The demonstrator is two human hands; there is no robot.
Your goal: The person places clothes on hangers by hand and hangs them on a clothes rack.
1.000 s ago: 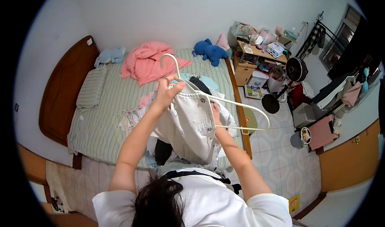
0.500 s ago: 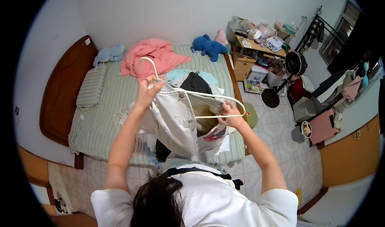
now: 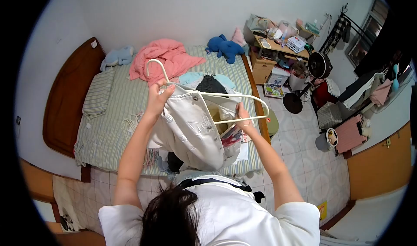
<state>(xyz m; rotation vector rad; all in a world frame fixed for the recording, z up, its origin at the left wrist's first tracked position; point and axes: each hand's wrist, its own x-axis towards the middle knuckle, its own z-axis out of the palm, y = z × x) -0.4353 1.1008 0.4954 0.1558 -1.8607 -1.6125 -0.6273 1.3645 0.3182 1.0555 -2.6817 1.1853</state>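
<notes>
A light denim garment (image 3: 189, 131) with metal buttons hangs between my hands over the bed. My left hand (image 3: 160, 99) is closed on its collar, right by the neck of a cream hanger (image 3: 256, 99). One end of the hanger is inside the garment; the other sticks out to the right, past the open front. My right hand (image 3: 244, 118) pinches the garment's right front edge, beside the hanger's free end. A coloured print shows on the cloth below that hand.
The striped bed (image 3: 106, 133) bears a pink blanket (image 3: 163, 59), a blue plush toy (image 3: 225, 48), a black garment (image 3: 211, 85) and several hangers (image 3: 130, 128). A cluttered desk (image 3: 278, 50), a black fan (image 3: 319, 65) and a green stool (image 3: 272, 123) stand to the right.
Both hands, the garment and the hanger have shifted left. My right hand has come from behind the garment to its right front edge, and the front has opened wider.
</notes>
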